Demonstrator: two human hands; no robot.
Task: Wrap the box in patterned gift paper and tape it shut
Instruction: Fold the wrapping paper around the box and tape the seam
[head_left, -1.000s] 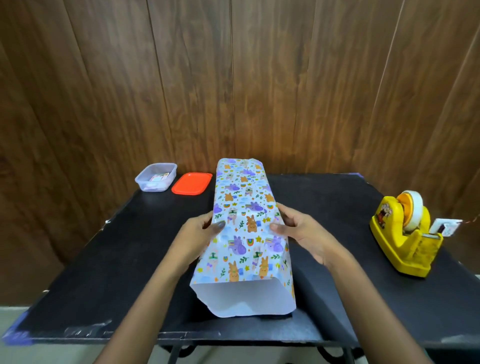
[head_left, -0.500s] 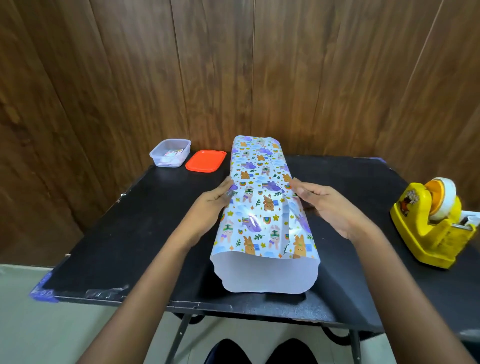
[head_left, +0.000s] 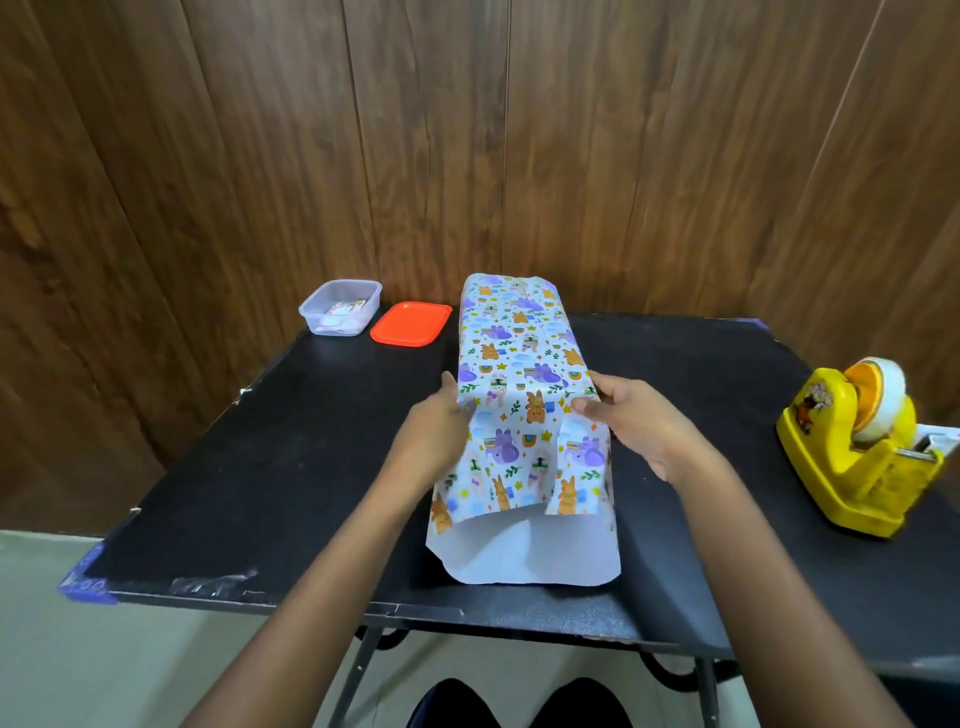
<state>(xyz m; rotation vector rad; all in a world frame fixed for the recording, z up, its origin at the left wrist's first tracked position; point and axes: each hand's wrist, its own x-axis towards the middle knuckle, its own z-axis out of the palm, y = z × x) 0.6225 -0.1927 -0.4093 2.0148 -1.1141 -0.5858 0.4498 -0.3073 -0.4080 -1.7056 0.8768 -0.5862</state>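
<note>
Fingers (head_left: 610, 382) of right hand (head_left: 639, 426) clasp the gift paper (head_left: 519, 364) on its right side, thumb on top. Left hand (head_left: 434, 431) presses flat against the left side, blurred. Likely both are pinning the wrap snug round the box, hidden inside. Parcel lies mid-surface (head_left: 260, 467), long axis running from person to wall, open white end nearest. Tape dispenser (head_left: 857, 457) sits well to the right.

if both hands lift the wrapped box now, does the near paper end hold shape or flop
Probably flops: the near paper end is a hollow tube, white inside showing, sagging toward the table. The top flap gapes with no tape visible, so it may spring open if the right hand lets go.
</note>
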